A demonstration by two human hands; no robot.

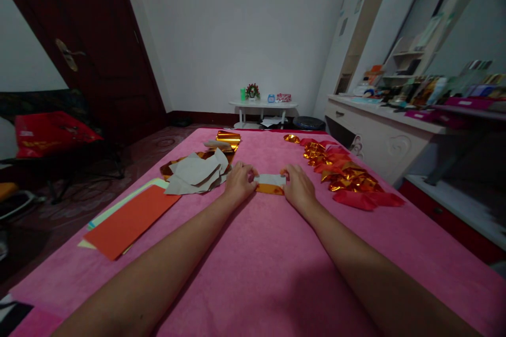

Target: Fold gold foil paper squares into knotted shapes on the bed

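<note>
On the pink cloth [253,274] both my arms reach forward to a small strip of foil paper [270,183], white on top with a gold edge. My left hand [239,183] pinches its left end with curled fingers. At the strip's right end my right hand [298,187] grips it the same way. The strip lies flat on the cloth between the hands.
A heap of grey-white and gold sheets [197,171] lies left of the hands, with an orange sheet [130,219] over pale ones nearer me. Folded gold and red pieces [343,174] run along the right. A white side table [263,108], dark door [98,47] and dresser [379,131] stand beyond.
</note>
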